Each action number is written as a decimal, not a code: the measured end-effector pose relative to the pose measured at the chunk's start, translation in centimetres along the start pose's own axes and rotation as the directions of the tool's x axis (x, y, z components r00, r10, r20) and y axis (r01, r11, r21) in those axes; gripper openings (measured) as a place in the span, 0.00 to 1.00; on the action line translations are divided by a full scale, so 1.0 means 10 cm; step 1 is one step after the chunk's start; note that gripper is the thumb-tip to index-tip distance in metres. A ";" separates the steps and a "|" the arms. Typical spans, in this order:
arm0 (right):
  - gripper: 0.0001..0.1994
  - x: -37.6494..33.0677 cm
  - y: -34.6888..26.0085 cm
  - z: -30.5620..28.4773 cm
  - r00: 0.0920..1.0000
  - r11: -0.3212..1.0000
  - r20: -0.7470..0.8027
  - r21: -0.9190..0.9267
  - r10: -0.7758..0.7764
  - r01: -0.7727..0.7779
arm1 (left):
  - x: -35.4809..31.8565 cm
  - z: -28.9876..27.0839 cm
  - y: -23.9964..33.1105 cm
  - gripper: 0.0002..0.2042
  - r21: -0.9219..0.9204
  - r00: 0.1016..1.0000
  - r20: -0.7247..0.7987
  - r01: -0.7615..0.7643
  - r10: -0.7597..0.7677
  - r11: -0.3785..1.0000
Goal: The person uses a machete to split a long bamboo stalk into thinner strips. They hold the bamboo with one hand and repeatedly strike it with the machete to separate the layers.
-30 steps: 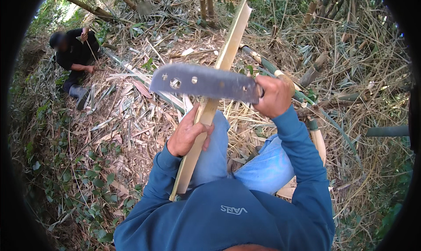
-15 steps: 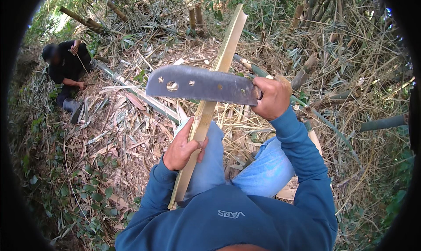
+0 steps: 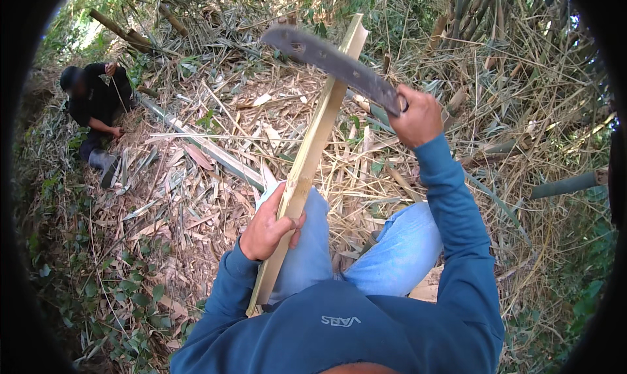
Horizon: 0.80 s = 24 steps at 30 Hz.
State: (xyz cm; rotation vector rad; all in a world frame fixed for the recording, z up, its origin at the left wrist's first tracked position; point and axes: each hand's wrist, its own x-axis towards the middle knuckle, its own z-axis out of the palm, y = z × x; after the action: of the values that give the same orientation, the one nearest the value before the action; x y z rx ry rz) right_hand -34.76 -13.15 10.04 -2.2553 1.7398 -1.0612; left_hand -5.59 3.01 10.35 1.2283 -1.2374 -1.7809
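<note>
A long split bamboo strip (image 3: pixel 311 148), pale yellow, slants from beside my waist up and away to the right. My left hand (image 3: pixel 270 225) is wrapped round its lower part, just below a node. In my right hand (image 3: pixel 418 116) is the handle of a machete (image 3: pixel 339 64), a broad dark blade with cut-out holes, slightly blurred. The blade crosses the strip near its far end, its tip pointing left and away. Whether its edge touches the bamboo I cannot tell. The handle is mostly hidden in my fist.
Bamboo shavings and dry leaves (image 3: pixel 186 197) cover the ground. A long bamboo pole (image 3: pixel 219 153) lies left of the strip; another bamboo piece (image 3: pixel 568 184) juts in at the right. A person (image 3: pixel 98 106) in dark clothes sits at the far left. Bamboo stalks (image 3: pixel 470 15) stand at the back right.
My right hand has carried the machete away from me along the bamboo strip, from near its middle toward its far end, tilting the tip farther out. My left hand keeps its hold.
</note>
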 end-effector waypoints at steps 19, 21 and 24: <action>0.17 0.40 0.45 -0.18 0.968 0.964 0.016 -0.095 0.250 -0.247 | -0.05 -0.03 0.06 0.39 0.070 0.998 -0.033 0.048 -0.046 0.996; 0.15 0.01 0.23 -0.13 0.998 0.998 -0.008 0.018 0.064 -0.064 | -0.02 -0.03 0.09 0.38 -0.007 0.996 -0.071 0.062 -0.062 0.998; 0.14 -0.44 -0.17 -0.05 0.979 0.979 0.038 -0.012 -0.202 0.203 | 0.04 -0.01 0.04 0.38 0.249 0.996 -0.086 0.048 -0.027 0.967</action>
State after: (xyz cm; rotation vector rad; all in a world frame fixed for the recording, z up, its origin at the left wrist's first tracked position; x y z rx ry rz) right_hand -34.14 -8.55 9.20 -2.4886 1.5357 -1.0353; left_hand -5.61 2.43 10.60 1.4594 -1.4331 -1.6190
